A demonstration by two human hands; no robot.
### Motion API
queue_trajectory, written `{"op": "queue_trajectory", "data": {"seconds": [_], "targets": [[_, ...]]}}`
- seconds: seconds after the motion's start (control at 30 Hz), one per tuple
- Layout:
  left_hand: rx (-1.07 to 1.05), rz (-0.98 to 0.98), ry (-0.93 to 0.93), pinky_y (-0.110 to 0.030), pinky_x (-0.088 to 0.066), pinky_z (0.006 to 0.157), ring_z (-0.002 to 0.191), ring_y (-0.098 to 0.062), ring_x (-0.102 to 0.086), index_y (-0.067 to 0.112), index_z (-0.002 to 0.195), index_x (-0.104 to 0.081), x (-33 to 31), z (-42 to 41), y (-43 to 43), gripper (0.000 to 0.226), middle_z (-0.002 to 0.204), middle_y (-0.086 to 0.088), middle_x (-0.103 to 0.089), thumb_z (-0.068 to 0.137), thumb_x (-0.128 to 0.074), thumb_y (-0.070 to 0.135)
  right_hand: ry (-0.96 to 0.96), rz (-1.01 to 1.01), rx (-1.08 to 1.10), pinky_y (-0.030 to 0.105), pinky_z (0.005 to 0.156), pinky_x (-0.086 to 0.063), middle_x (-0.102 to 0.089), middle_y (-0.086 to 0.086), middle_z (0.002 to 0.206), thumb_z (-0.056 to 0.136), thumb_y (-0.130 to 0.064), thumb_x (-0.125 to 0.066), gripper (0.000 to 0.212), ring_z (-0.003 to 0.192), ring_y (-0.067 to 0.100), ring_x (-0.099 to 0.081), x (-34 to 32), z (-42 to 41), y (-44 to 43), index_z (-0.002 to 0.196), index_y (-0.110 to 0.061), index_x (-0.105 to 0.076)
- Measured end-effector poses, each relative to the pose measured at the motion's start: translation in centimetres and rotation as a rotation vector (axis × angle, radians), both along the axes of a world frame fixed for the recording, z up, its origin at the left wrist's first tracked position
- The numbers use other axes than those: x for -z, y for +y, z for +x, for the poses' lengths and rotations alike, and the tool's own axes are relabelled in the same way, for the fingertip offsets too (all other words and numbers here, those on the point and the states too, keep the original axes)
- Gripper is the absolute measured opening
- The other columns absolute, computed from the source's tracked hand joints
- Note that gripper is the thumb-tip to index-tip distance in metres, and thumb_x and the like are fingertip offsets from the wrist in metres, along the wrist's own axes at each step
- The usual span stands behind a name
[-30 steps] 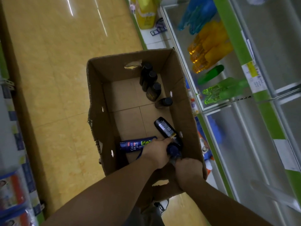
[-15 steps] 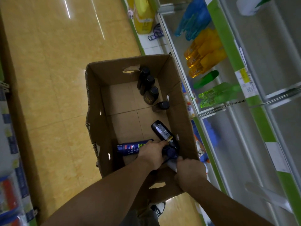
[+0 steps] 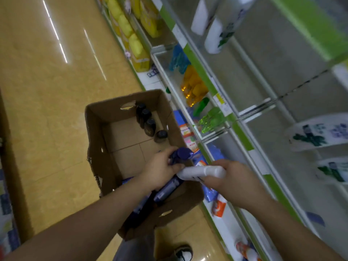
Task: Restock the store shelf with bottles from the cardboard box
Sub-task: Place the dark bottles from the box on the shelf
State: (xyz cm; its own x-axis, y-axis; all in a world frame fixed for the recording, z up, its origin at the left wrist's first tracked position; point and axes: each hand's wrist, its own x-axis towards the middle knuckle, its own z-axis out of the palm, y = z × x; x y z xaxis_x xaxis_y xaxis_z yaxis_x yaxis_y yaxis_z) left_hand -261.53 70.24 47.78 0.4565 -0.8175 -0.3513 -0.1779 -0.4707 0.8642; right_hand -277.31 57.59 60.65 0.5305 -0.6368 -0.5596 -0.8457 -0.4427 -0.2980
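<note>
Blurring: dark bottles (image 3: 170, 177) under left hand (image 3: 160, 171)

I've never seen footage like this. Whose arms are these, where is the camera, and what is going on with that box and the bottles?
No machine here: these are a person's two bare arms, filmed by one wide-angle camera worn on their head, looking down. That is why everything looks tilted.

The left hand grips dark blue bottles, lifted above the cardboard box standing on the yellow floor. The right hand holds a white bottle, lying sideways in its grasp.

Inside the box, a row of dark brown bottles stands along the far right wall. To the right runs the store shelf with green edging, carrying orange, green and white bottles. A shoe shows at the bottom.
</note>
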Motion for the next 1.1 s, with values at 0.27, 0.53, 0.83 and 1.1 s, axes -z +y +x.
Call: {"op": "queue_trajectory", "data": {"seconds": [0.27, 0.53, 0.83, 1.1], "targets": [[-0.087, -0.350, 0.041, -0.030, -0.052, 0.082, 0.089, -0.007, -0.067, 0.034, 0.106, -0.072, -17.1, -5.8, -2.5, 0.033, 0.095, 0.011, -0.075, 0.075, -0.083, 0.028, -0.594, -0.088, 0.258, 0.021, 0.046, -0.037, -0.064, 0.003, 0.062, 0.077, -0.030, -0.080, 0.017, 0.047, 0.008, -0.050, -14.9, -8.4, 0.4, 0.070, -0.018, -0.071], [0.107, -0.492, 0.028, -0.038, -0.052, 0.087, 0.096, -0.019, -0.069, 0.031, 0.103, -0.074, -30.1, -17.7, -5.0, 0.045, 0.097, 0.002, -0.076, 0.061, -0.081, 0.045, -1.085, -0.083, 0.562, 0.029, 0.054, -0.045, -0.068, 0.001, 0.062, 0.081, -0.030, -0.081, 0.027, 0.053, 0.011, -0.053, -25.1, -20.6, 1.8, 0.073, -0.006, -0.071], [0.331, -0.526, 0.066, -0.015, -0.054, 0.072, 0.088, -0.007, -0.071, 0.025, 0.102, -0.074, -35.7, -30.5, -7.1, 0.030, 0.096, 0.006, -0.077, 0.078, -0.081, 0.009, -1.299, -0.212, 0.806, 0.028, 0.067, -0.056, -0.078, -0.010, 0.088, 0.081, -0.039, -0.077, 0.023, 0.079, 0.007, -0.073, -28.7, -34.3, 1.2, 0.099, -0.027, -0.071], [0.422, -0.572, 0.074, -0.011, -0.054, 0.070, 0.087, -0.001, -0.071, 0.031, 0.097, -0.072, -38.3, -34.7, -11.1, 0.026, 0.093, 0.013, -0.077, 0.080, -0.080, 0.012, -1.163, -0.347, 0.926, 0.038, 0.070, -0.058, -0.077, -0.005, 0.082, 0.082, -0.047, -0.075, 0.031, 0.079, 0.016, -0.074, -29.8, -40.7, -2.7, 0.094, -0.018, -0.071]]}}
